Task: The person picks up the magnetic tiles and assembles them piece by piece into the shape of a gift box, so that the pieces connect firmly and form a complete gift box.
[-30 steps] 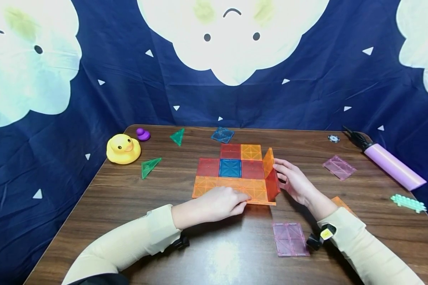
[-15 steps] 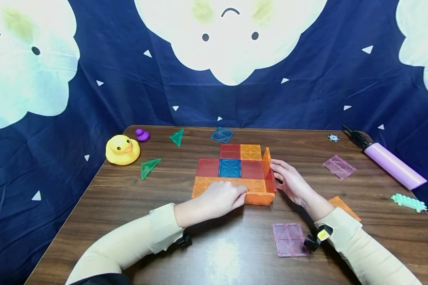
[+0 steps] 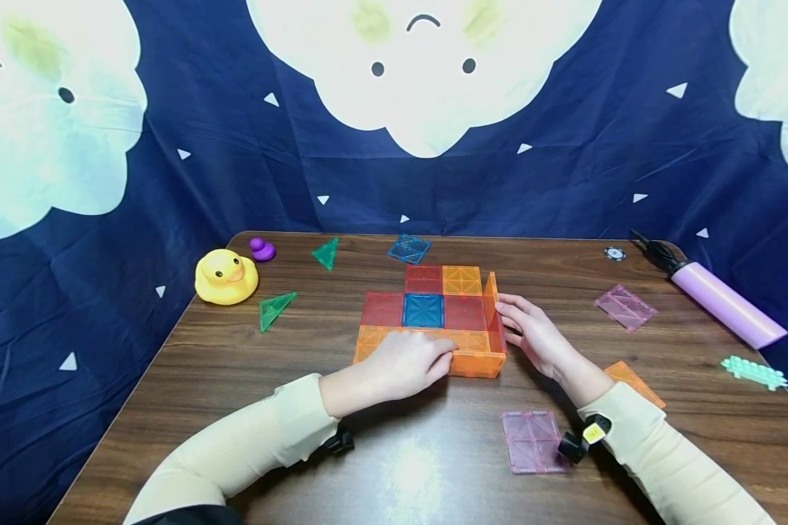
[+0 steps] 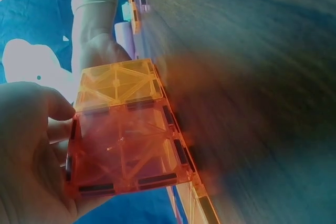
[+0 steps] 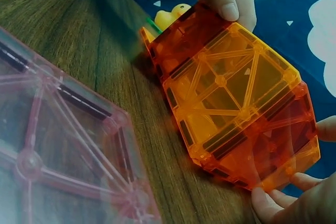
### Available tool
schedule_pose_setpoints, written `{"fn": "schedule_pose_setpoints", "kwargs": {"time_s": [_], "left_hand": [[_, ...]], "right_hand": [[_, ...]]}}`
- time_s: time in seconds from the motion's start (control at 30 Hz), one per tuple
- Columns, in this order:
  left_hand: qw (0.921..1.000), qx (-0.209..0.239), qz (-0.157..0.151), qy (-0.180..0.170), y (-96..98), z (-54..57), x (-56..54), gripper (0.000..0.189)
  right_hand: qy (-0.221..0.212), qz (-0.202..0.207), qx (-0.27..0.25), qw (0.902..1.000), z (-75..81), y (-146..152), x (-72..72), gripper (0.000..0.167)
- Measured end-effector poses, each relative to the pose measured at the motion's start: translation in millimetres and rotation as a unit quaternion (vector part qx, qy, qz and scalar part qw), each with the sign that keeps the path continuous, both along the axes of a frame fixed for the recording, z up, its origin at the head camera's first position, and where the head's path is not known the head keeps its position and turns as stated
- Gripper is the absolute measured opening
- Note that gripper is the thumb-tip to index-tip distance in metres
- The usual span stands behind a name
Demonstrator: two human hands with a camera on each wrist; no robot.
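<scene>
Red tile [image 4: 123,148] stands on its edge at six o'clock from the flat blue tile [image 3: 423,310], pinched by the left hand [image 3: 400,366], and an orange tile [image 3: 476,366] stands touching it on its three o'clock side. The right hand [image 3: 538,334] is near three o'clock, touching the outside of a second red tile [image 3: 497,335], which stands up like a wall, without gripping it. On the wooden table [image 3: 197,408], a pink tile [image 3: 533,441] lies flat at five o'clock, and a yellow duck [image 3: 226,278] sits between nine and ten, near a little purple duck [image 3: 263,249].
</scene>
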State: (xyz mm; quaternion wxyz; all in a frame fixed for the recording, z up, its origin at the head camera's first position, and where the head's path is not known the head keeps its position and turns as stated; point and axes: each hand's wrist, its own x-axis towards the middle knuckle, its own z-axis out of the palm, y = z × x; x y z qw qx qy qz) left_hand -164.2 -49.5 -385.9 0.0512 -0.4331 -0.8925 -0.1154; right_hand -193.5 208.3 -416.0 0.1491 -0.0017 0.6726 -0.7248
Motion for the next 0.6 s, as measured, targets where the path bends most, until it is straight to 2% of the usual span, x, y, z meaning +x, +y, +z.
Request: {"fn": "schedule_pose_setpoints", "kwargs": {"time_s": [0.13,0.23,0.3,0.37,0.43,0.5,0.53,0.6], "left_hand": [[0.9995,0.019,0.011,-0.025,-5.9,1.1,-2.0,0.027],[0.9955,0.059,0.032,-0.068,-14.8,4.8,-7.3,0.03],[0.9881,0.095,0.059,-0.106,-24.4,9.2,-13.2,0.034],[0.9751,0.137,0.1,-0.143,-37.9,13.3,-21.2,0.037],[0.9555,0.18,0.151,-0.178,-54.4,14.9,-30.4,0.039],[0.9268,0.222,0.209,-0.219,-71.4,13.6,-39.3,0.042],[0.9071,0.246,0.232,-0.25,-79.6,11.5,-43.0,0.043],[0.8559,0.298,0.264,-0.33,-93.8,5.6,-48.3,0.047]], "right_hand": [[-0.004,0.002,0.009,1.0,0.4,0.4,-0.3,0.064],[-0.01,0.006,0.016,0.9998,0.9,0.5,-1.0,0.064],[-0.012,0.009,0.018,0.9997,1.2,0.6,-1.4,0.064],[-0.014,0.011,0.018,0.9997,1.5,0.5,-1.7,0.064],[-0.014,0.012,0.017,0.9997,1.6,0.7,-1.7,0.064],[-0.015,0.012,0.013,0.9997,1.6,0.9,-1.6,0.063],[-0.016,0.011,0.01,0.9998,1.6,1.0,-1.4,0.062],[-0.017,0.009,0.003,0.9998,1.3,1.5,-1.1,0.061]]}}
